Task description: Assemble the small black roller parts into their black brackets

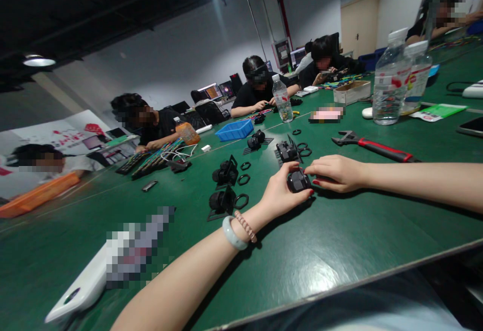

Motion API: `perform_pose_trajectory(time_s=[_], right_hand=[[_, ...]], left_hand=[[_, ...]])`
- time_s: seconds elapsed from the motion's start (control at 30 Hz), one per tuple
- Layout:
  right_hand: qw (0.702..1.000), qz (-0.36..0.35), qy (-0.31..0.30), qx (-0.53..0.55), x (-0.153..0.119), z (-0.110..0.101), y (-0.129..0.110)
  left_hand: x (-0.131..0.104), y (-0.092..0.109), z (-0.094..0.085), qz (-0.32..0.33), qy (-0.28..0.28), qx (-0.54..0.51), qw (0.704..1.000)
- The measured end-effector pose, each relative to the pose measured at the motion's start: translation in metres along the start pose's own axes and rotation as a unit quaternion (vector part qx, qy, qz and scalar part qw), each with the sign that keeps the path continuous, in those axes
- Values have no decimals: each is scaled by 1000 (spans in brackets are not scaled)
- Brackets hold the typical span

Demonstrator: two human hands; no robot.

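**Five black units near the hands, one of them gripped, with rings lying loose beside the others**

At far left an orange tray (41, 196) stands at the table's border, and a partly blurred white object (81, 291) lies nearer. Green tabletop stretches from there to the first units, with just a small metallic piece (150, 186) on it, so the left side looks roomy for setting things down.

Next come two black units (222, 201), one behind the other, each by a flat slotted plate. Loose rings (247, 200) lie just to their right, off the units. Another unit (256, 140) sits farther back, before the blue tray (236, 132).

The left hand (281, 187) is clamped around the held unit (299, 182), thumb and fingers on opposite sides, low over the table. Just behind it stands one more unit (287, 150), with two overlapping rings (304, 149) beside it; room is tight there.

The right hand (335, 174) has its fingertips at the held unit's right side; whether they grip or only touch, I cannot tell. Judging by the loose rings, the work looks partway: bodies and plates are paired, rings are not on.

Farther right, an adjustable wrench (372, 147) lies behind the right forearm, and bottles (392, 84) limit reach beyond. The table's near edge (313, 298) slants well below the hands, leaving bare surface between.
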State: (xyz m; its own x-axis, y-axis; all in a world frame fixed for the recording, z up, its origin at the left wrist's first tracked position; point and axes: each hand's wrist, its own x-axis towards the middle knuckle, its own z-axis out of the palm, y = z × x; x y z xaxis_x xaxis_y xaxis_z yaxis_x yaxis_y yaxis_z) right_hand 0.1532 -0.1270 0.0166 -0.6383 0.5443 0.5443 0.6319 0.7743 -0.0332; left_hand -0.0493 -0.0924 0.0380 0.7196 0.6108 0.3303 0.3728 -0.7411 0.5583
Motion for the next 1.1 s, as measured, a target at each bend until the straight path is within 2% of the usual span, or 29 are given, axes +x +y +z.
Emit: perform_pose_trajectory(time_s=[0.43,1.1], right_hand=[[1000,15,-6,-3,1,-1,-1],[997,64,-2,48,2,1,0]], left_hand=[[0,1,0,-5,-4,0,1000],[0,1,1,-13,0,-5,1000]])
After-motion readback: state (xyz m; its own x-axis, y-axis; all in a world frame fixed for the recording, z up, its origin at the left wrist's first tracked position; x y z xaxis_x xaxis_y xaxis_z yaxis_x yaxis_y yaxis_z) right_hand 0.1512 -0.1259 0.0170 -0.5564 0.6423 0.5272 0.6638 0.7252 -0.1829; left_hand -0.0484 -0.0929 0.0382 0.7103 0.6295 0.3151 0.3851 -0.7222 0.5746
